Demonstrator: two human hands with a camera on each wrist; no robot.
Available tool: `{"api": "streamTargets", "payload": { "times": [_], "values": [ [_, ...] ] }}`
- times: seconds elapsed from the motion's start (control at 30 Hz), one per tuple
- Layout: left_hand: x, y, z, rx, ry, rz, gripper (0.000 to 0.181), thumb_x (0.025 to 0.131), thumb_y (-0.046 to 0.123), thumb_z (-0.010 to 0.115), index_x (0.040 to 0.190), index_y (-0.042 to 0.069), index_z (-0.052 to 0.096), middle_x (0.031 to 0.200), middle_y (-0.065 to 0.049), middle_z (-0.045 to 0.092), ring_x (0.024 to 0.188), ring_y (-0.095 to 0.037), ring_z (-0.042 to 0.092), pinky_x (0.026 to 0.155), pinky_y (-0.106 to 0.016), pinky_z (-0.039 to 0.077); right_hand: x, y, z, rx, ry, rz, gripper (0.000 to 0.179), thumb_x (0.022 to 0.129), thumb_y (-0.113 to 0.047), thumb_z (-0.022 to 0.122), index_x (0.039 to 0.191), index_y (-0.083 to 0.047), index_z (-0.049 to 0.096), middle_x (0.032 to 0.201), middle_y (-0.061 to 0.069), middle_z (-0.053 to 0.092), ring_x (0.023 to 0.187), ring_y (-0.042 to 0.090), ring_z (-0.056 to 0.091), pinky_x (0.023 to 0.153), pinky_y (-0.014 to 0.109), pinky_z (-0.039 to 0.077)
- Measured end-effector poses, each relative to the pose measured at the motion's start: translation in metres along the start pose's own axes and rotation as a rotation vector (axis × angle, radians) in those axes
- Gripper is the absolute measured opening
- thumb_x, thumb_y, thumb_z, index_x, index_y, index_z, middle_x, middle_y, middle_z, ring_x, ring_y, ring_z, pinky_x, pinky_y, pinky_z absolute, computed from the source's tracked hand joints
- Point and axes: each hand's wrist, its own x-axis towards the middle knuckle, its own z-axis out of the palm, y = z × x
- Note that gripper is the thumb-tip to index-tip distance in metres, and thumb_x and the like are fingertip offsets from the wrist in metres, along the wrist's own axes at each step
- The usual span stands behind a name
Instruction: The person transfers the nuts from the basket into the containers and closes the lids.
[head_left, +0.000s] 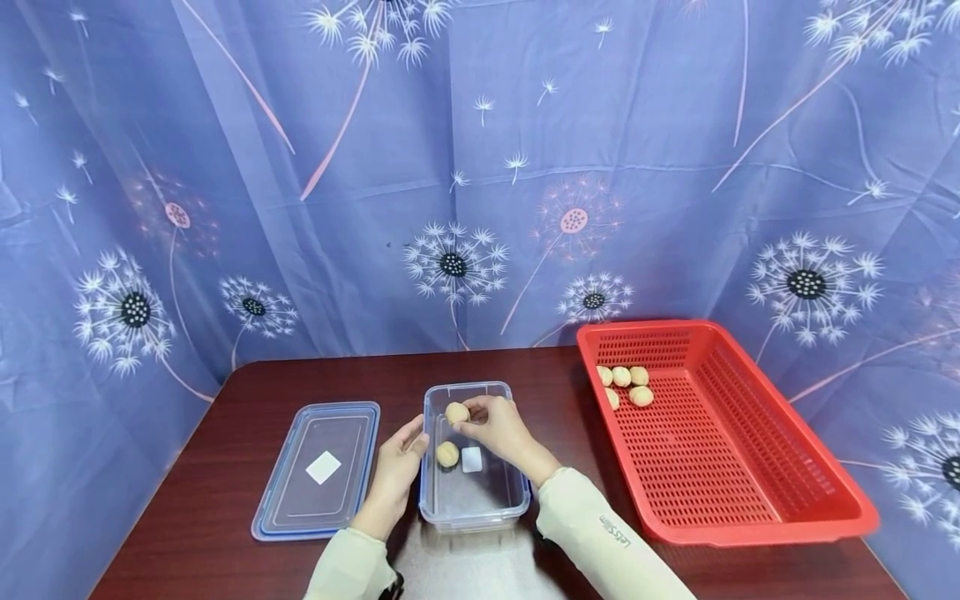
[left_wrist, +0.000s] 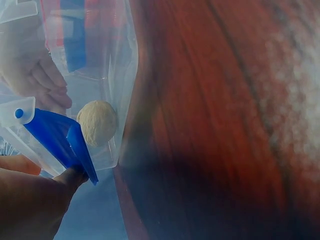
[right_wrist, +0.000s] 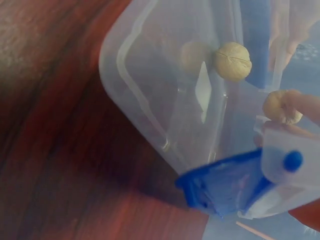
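A clear plastic food container (head_left: 480,510) with blue side clips stands on the table, a walnut (head_left: 447,454) and a small white square (head_left: 472,459) showing within its outline. My right hand (head_left: 501,429) reaches over its far half and pinches a second walnut (right_wrist: 280,106) between thumb and fingers. Along the left side, my left hand (head_left: 397,467) rests against the wall with its fingers fairly straight. The left wrist view has those fingers right by a blue clip (left_wrist: 60,142), which hangs folded outward.
Left of the container lies its clear lid (head_left: 300,492) with a blue edge and a white square label. A red slotted basket (head_left: 705,450) stands on the right, several walnuts (head_left: 641,396) in its far left corner. A blue dandelion-print curtain (head_left: 510,292) hangs behind the table.
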Motion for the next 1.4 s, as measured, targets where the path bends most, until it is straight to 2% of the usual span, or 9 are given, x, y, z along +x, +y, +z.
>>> {"api": "streamTargets", "payload": {
  "times": [0.23, 0.7, 1.2, 1.4],
  "values": [
    [-0.001, 0.0, 0.0, -0.011, -0.006, 0.003, 0.042, 0.099, 0.002, 0.046, 0.14, -0.008, 0.042, 0.139, -0.029, 0.044, 0.132, -0.039, 0.039, 0.111, -0.05, 0.032, 0.002, 0.003, 0.006, 0.007, -0.016, 0.02, 0.031, 0.079, -0.009, 0.078, 0.104, 0.009, 0.068, 0.092, 0.017, 0.071, 0.079, 0.025, 0.069, 0.068, 0.025, 0.058],
    [-0.001, 0.0, 0.0, -0.009, -0.006, -0.006, 0.043, 0.099, 0.003, 0.046, 0.14, -0.009, 0.041, 0.14, -0.029, 0.044, 0.133, -0.039, 0.039, 0.111, -0.05, 0.032, 0.004, 0.004, 0.014, -0.04, 0.019, 0.015, 0.028, 0.077, -0.007, 0.079, 0.096, 0.009, 0.069, 0.083, 0.018, 0.071, 0.072, 0.024, 0.068, 0.062, 0.023, 0.056],
    [-0.001, -0.001, 0.0, 0.002, -0.002, -0.006, 0.042, 0.1, 0.003, 0.046, 0.14, -0.009, 0.041, 0.141, -0.029, 0.043, 0.133, -0.039, 0.039, 0.111, -0.05, 0.032, 0.003, 0.008, 0.022, 0.003, -0.006, 0.09, 0.027, 0.078, -0.007, 0.078, 0.098, 0.009, 0.069, 0.079, 0.013, 0.07, 0.071, 0.02, 0.066, 0.061, 0.021, 0.054],
    [0.0, -0.002, 0.001, 0.01, -0.003, 0.011, 0.042, 0.1, 0.002, 0.045, 0.139, -0.01, 0.041, 0.14, -0.03, 0.043, 0.133, -0.04, 0.038, 0.111, -0.05, 0.032, 0.004, 0.012, 0.024, 0.01, 0.003, 0.1, 0.033, 0.081, -0.011, 0.075, 0.104, 0.011, 0.067, 0.09, 0.019, 0.071, 0.082, 0.028, 0.069, 0.072, 0.031, 0.058]
  ]
}}
